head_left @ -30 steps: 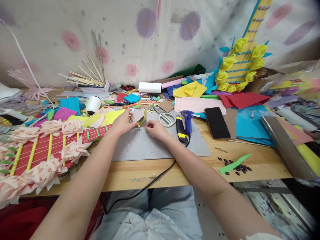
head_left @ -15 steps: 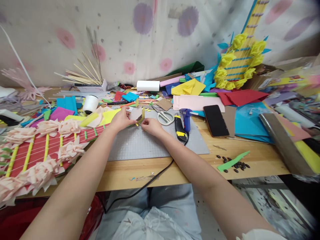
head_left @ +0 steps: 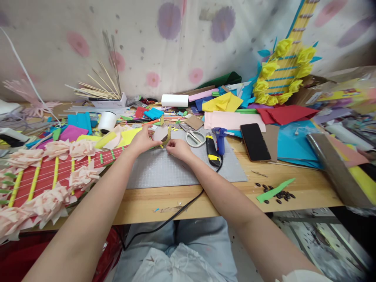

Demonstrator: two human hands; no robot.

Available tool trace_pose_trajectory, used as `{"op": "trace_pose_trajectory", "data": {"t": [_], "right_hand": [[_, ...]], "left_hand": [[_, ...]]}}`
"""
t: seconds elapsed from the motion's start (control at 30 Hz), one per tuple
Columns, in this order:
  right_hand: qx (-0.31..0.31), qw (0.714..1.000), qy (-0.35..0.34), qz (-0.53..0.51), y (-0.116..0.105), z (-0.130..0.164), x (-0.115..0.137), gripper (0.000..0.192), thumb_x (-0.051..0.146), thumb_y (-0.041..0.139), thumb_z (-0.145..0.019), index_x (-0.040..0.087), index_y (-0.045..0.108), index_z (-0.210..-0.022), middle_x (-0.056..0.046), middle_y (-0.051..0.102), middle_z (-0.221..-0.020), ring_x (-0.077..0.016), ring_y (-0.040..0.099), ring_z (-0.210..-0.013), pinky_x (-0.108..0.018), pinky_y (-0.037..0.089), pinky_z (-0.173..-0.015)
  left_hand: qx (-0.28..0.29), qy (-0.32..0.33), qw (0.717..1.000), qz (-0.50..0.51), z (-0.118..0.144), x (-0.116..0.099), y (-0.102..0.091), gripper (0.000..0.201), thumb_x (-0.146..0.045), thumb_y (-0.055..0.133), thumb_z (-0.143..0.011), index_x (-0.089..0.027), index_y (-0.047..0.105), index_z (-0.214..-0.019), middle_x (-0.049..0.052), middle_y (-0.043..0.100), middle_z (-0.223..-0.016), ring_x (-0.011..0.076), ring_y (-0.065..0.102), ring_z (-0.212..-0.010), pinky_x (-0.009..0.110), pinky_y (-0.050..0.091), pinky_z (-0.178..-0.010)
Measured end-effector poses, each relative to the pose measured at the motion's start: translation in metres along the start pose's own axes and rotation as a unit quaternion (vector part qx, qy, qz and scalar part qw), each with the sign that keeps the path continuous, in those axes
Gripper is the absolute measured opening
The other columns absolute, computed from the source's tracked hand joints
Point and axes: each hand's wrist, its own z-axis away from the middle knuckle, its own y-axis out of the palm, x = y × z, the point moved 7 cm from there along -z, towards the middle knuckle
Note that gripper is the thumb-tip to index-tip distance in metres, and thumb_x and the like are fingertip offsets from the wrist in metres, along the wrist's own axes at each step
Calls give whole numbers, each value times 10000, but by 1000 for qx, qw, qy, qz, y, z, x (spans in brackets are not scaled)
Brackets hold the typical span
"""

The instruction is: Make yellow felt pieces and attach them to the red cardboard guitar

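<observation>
Head view: a small paper piece with a yellow strip [head_left: 162,135] is being assembled, it seems; next comes pressing the strip along its edge. The left hand [head_left: 142,141] grasps the piece above the grey cutting mat [head_left: 164,170]. The right hand [head_left: 177,149], fingertips pinched on the strip's lower end, sits just right of that grip. Both forearms reach forward over the surface [head_left: 308,192].

I see a small pale cardboard piece [head_left: 160,134] edged with a yellow paper strip [head_left: 168,138], held tilted above the grey mat's far edge.
</observation>
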Motion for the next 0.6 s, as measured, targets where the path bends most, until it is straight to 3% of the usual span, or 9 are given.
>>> {"op": "trace_pose_trajectory", "data": {"t": [0.37, 0.6], "right_hand": [[-13, 1000, -2, 4, 0, 2, 1, 180, 257, 499, -701, 203, 657, -768, 12, 668, -729, -116, 562, -675, -204, 348, -581], [-26, 1000, 1, 9, 0, 0, 2, 190, 300, 490, -727, 207, 653, -762, 2, 669, -750, -126, 568, -676, -207, 350, -570]], "left_hand": [[2, 6, 1000, -28, 0, -1, 3, 809, -433, 705, -528, -193, 355, -1216, 80, 592, -1071, 214, 579, -966, 302, 444, -787], [-2, -29, 999, -41, 0, 1, 0, 804, -448, 720, -495, -189, 381, -1176, 79, 597, -1064, 213, 585, -945, 293, 438, -762]]}}
